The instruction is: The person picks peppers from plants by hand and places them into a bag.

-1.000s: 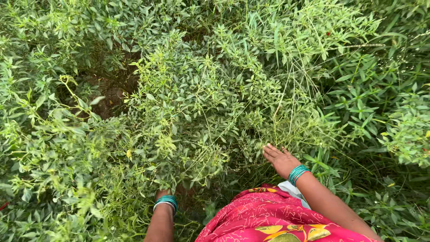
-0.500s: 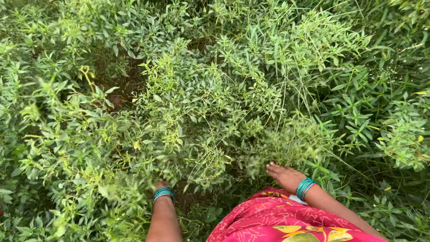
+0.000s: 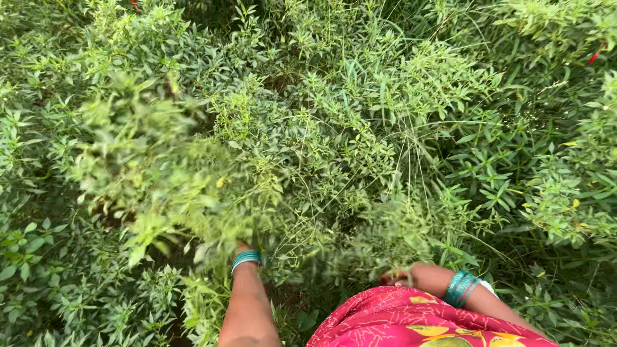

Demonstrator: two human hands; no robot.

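The left hand (image 3: 240, 247) is buried in the leafy green bush (image 3: 193, 173) ahead, its grip hidden, apparently parting foliage, while the right hand (image 3: 411, 277) rests loosely curled at the bush's base, near the pink cloth (image 3: 411, 321).

Both hands, left hand (image 3: 239, 247) and right hand (image 3: 418, 277), reach into leafy bush (image 3: 308, 148).

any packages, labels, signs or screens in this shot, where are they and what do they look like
None in view: no package, label, sign or screen.
Only leafy green plants, a few red pods at the top edges, and the person's pink patterned cloth.
The left hand is buried in the leaves; the right hand rests low by the cloth, each wrist with teal bangles.
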